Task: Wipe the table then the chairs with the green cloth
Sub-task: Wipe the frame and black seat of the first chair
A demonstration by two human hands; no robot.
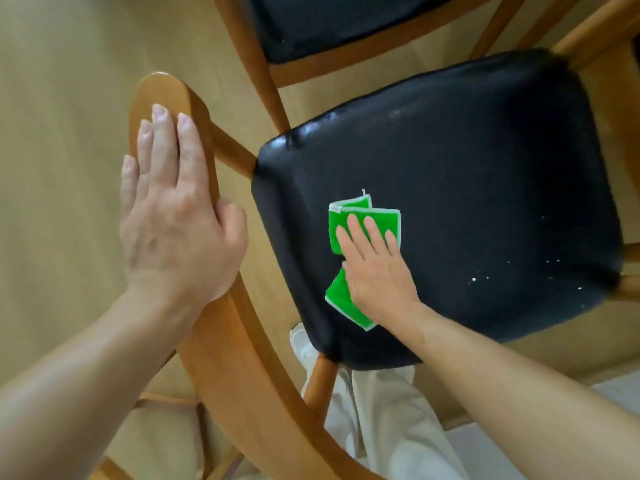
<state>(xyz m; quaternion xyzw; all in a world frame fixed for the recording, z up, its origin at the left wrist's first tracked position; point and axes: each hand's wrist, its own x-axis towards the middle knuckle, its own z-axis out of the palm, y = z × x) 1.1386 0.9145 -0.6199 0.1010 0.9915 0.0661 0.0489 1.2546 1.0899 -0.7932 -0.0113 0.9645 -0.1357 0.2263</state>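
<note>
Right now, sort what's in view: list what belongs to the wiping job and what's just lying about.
In the job:
- green cloth, pressed flat under the right hand
- black chair seat being wiped
- wooden chair back, with the left hand resting on it

Just there:
- second chair behind
- white specks on the seat
- wood floor

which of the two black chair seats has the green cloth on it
The nearer, larger black seat: the right hand presses the green cloth on it. The far seat is bare.
</note>
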